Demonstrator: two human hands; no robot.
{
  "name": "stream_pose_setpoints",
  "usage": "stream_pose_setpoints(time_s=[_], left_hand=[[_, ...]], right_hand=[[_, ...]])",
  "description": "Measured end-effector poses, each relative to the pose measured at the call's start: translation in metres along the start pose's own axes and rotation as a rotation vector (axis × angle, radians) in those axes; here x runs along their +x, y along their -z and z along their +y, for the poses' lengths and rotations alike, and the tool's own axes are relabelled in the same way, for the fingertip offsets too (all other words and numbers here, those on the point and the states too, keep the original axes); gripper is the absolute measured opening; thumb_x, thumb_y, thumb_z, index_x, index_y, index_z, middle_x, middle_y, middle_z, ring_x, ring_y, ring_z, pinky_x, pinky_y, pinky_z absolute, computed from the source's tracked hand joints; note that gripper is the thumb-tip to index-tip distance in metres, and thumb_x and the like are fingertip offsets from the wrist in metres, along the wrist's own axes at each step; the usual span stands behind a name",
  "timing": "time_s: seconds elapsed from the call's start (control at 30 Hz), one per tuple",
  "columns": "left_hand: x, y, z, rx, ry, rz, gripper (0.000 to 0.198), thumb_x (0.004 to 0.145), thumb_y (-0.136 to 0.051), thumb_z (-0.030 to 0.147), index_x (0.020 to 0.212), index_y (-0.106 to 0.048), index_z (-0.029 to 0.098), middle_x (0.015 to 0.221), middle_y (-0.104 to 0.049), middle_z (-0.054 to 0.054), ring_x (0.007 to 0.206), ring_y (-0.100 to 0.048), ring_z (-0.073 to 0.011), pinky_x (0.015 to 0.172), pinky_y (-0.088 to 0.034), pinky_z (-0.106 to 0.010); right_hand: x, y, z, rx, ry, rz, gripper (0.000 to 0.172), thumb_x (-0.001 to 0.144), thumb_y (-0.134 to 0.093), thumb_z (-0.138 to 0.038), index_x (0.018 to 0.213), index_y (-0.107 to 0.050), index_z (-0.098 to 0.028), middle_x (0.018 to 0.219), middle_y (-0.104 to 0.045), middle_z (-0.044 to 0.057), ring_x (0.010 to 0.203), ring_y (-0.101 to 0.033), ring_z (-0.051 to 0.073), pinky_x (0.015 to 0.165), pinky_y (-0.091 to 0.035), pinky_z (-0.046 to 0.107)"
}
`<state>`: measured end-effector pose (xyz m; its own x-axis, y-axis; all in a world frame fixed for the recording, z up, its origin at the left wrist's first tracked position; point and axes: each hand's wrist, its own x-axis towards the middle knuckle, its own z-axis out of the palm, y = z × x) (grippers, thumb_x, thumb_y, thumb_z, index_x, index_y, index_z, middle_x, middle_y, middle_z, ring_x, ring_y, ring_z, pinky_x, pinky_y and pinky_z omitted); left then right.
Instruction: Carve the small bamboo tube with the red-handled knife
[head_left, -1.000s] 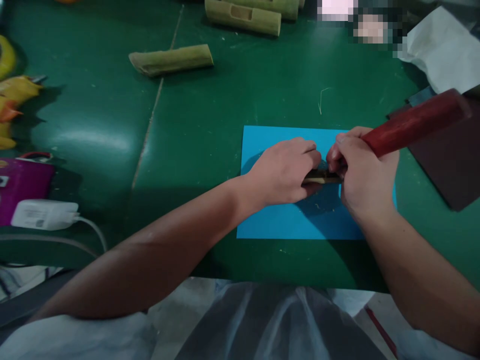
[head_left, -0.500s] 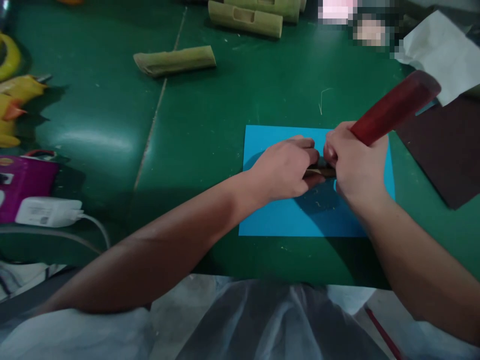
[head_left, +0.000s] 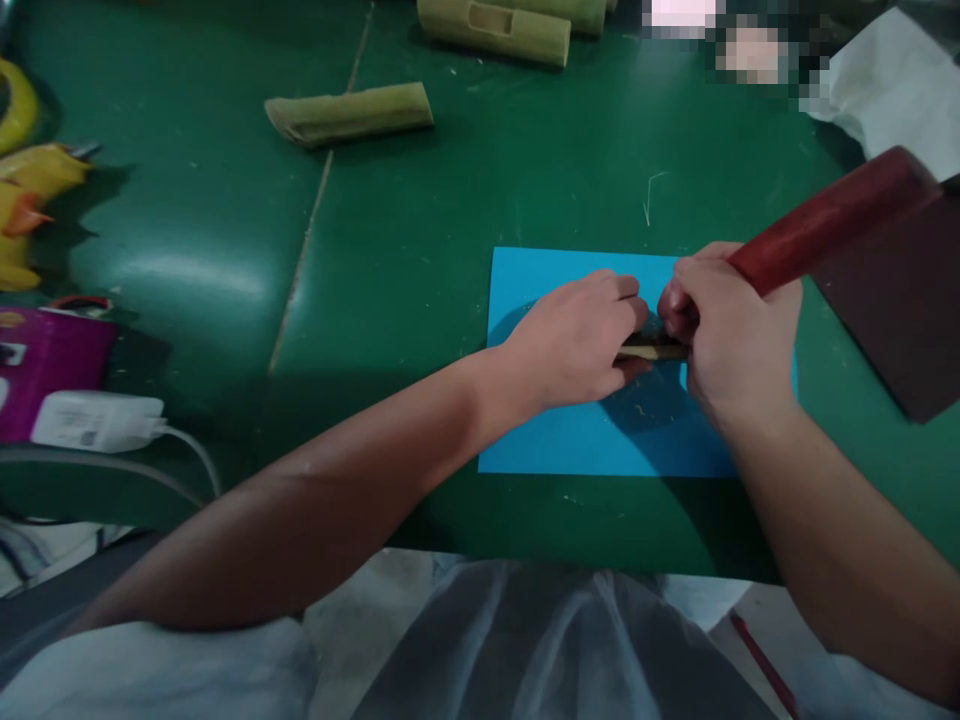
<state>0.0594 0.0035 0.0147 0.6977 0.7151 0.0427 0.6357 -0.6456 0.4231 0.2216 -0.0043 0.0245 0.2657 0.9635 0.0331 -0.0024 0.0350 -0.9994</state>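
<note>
My left hand (head_left: 581, 335) is closed on a thin bamboo strip (head_left: 654, 352), low over a blue sheet (head_left: 555, 440). My right hand (head_left: 742, 340) is wrapped round a tool with a thick dark red handle (head_left: 836, 222), which points up and to the right. What the working end of this tool looks like, my fingers hide. The strip spans the small gap between the two hands, its ends covered by them. A few pale shavings lie on the blue sheet below.
Bamboo pieces (head_left: 352, 115) lie farther back, one with a cut-out slot (head_left: 525, 35). At left are yellow tools (head_left: 37, 180), a purple box (head_left: 56, 370) and a white charger (head_left: 97, 420) with cable. A dark brown sheet (head_left: 900, 310) and white paper (head_left: 892, 90) lie right.
My right hand and the red-handled tool have moved right, away from my left hand, and the handle leans lower. More of the bamboo strip shows. My left hand has shifted slightly right.
</note>
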Motion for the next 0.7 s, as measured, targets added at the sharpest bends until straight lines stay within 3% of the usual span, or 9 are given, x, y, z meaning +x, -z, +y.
stream_pose_setpoints(time_s=[0.5, 0.7], left_hand=[[0.0004, 0.0004, 0.0002, 0.025, 0.004, -0.006, 0.024, 0.103, -0.073, 0.036, 0.113, -0.079, 0.016, 0.116, -0.078, -0.014, 0.116, -0.075, -0.0339, 0.091, -0.060, -0.042], [-0.0004, -0.0019, -0.0036, 0.004, -0.016, 0.016, 0.023, 0.103, -0.072, 0.035, 0.112, -0.080, 0.016, 0.115, -0.079, -0.014, 0.117, -0.075, -0.0343, 0.092, -0.062, -0.042]], right_hand=[[0.0024, 0.0015, 0.0043, -0.027, 0.021, -0.007, 0.036, 0.085, -0.071, -0.013, 0.055, -0.059, -0.029, 0.055, -0.048, -0.004, 0.050, -0.041, 0.014, 0.051, -0.034, 0.033], [0.0010, 0.0002, 0.0047, -0.074, 0.000, -0.011, 0.035, 0.085, -0.069, -0.013, 0.056, -0.057, -0.029, 0.056, -0.047, -0.004, 0.054, -0.041, 0.016, 0.052, -0.030, 0.034]])
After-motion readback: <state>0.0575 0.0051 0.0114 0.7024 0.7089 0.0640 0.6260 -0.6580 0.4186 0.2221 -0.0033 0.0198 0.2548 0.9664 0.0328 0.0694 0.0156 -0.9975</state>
